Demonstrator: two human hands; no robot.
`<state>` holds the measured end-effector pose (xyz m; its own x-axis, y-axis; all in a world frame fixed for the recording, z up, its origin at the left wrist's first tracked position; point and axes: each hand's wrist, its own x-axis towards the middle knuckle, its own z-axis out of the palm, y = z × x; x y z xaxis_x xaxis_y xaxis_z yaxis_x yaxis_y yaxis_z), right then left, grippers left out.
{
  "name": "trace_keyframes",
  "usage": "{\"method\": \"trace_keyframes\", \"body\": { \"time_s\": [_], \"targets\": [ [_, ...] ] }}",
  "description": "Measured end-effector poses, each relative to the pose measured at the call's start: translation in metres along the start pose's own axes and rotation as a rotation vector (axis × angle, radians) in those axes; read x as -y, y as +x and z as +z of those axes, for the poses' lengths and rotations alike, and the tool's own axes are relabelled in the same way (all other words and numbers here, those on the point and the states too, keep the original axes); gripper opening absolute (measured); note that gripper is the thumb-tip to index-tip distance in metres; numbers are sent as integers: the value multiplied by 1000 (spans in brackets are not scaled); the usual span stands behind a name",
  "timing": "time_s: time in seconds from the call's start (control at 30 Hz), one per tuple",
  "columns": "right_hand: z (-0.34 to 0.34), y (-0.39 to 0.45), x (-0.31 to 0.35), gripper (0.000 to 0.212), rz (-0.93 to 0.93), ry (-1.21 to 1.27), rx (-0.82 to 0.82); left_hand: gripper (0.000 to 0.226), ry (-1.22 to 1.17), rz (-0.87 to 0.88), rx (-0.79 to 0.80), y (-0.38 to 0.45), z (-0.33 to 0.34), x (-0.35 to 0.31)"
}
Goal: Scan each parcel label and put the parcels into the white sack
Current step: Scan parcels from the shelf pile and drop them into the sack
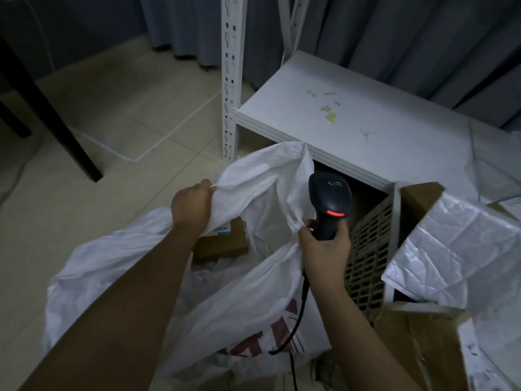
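The white sack (262,176) lies open on the floor in the middle of the view. My left hand (191,206) grips its far left rim and holds it up. My right hand (324,249) grips the handle of a black barcode scanner (329,201) with a red light on, and its fingers also pinch the sack's right rim. Inside the sack a brown cardboard parcel (222,244) with a white label shows. A white plastic mailer parcel (456,246) lies at the right on cardboard boxes (417,348).
A white metal shelf (366,131) stands just behind the sack, with an upright post (231,80) at its left corner. A beige slotted crate (369,258) sits under it. A dark table leg (48,117) is at the left. Grey curtains hang behind.
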<state>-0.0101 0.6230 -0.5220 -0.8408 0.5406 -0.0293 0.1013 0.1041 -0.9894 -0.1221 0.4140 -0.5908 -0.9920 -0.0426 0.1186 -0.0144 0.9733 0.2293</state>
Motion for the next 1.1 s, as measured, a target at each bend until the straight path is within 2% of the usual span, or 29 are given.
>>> {"method": "trace_keyframes", "body": {
  "time_s": [0.2,0.33,0.53,0.67,0.83,1.03,1.1],
  "targets": [
    [-11,-7,25,32,31,27,-30,40,-186,-137,-140,5,-74,-4],
    [-31,-19,54,29,0,10,-51,38,-316,-187,-220,1,-135,1],
    [-57,-47,92,30,-78,-157,-11,31,-702,-193,-282,-40,-211,12],
    [-62,-76,120,37,-190,-244,121,30,-799,-215,-260,-80,-240,16],
    [-49,-86,110,55,-210,-461,350,26,-855,-236,-222,-105,-258,23],
    [-50,-93,90,56,-294,-635,447,30,-858,-274,-190,-108,-267,19],
    [-49,-95,81,54,-294,-623,446,30,-861,-285,-165,-107,-264,18]
  ]
}}
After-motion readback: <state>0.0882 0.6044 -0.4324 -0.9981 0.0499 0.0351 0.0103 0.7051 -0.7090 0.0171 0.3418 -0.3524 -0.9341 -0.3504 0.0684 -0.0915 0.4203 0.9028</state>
